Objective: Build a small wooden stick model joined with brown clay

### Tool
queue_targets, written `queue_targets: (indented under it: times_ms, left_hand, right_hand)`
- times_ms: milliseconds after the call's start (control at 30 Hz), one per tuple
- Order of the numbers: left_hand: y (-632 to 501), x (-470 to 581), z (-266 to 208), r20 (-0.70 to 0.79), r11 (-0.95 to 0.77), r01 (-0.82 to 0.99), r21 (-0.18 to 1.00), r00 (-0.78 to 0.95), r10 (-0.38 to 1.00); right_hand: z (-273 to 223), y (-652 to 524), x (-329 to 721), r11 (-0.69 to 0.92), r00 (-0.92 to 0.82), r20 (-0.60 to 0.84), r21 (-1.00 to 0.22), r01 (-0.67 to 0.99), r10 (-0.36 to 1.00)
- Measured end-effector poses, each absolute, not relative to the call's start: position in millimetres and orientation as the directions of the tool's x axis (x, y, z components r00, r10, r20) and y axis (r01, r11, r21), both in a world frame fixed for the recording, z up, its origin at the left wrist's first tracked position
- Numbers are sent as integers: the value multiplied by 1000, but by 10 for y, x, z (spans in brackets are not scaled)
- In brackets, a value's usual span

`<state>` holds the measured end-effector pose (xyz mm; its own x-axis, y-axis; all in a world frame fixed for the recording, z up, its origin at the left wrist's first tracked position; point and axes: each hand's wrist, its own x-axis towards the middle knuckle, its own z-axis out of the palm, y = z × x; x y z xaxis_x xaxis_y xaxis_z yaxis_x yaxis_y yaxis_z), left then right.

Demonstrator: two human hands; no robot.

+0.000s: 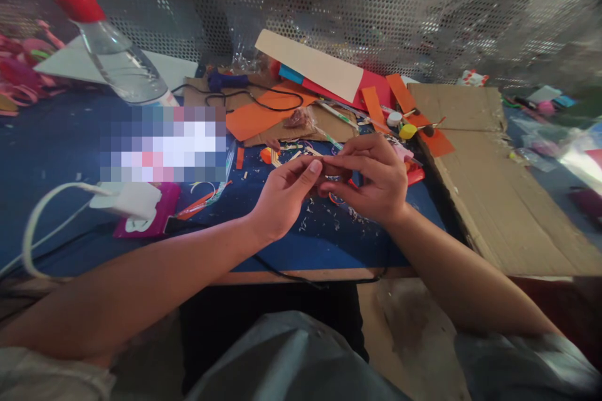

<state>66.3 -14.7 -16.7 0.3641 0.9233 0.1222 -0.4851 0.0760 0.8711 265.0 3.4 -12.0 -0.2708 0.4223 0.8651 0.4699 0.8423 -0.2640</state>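
My left hand (285, 194) and my right hand (376, 178) meet above the middle of the blue table, both closed with the fingertips pinched together. Between them is a small brown piece (337, 173), mostly hidden by the fingers, so its kind cannot be made out. Under and behind the hands lie pale shavings (336, 223), small sticks and thin coloured strips. Just beyond, a brown lump in clear plastic wrap (300, 118) rests on cardboard.
A red-capped bottle (125, 59) stands tilted in view at left, near a white charger (126, 203) on a magenta power strip (173, 200). Orange paper (254, 118) and a purple-handled corded tool (228, 80) lie behind. Flattened cardboard (508, 200) covers the right; perforated metal (329, 0) rises behind.
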Motion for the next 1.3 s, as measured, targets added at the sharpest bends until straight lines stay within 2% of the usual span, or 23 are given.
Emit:
queue_targets:
  times_ms: [300, 467, 667, 867, 1100, 1300]
  left_hand:
    - [-129, 663, -182, 105, 81, -466, 881, 360, 927]
    - [-116, 671, -210, 108, 69, -459, 885, 348, 931]
    - [-111, 663, -225, 80, 84, -445, 892, 338, 938]
    - [-140, 644, -178, 87, 122, -475, 871, 395, 915]
    - [-134, 671, -184, 123, 59, -466, 883, 351, 928]
    - [-145, 662, -202, 110, 82, -496, 864, 345, 932]
  right_hand:
    - [-120, 19, 2634, 827, -236, 864, -296, 478, 445]
    - [-130, 37, 2639, 828, -260, 861, -273, 489, 438]
    - [-128, 54, 2643, 847, -262, 863, -288, 447, 432]
    - [-133, 48, 2654, 823, -244, 858, -294, 486, 451]
    - [-144, 44, 2643, 836, -241, 866, -295, 463, 439]
    - [-138, 46, 2646, 833, -264, 868, -255, 490, 421]
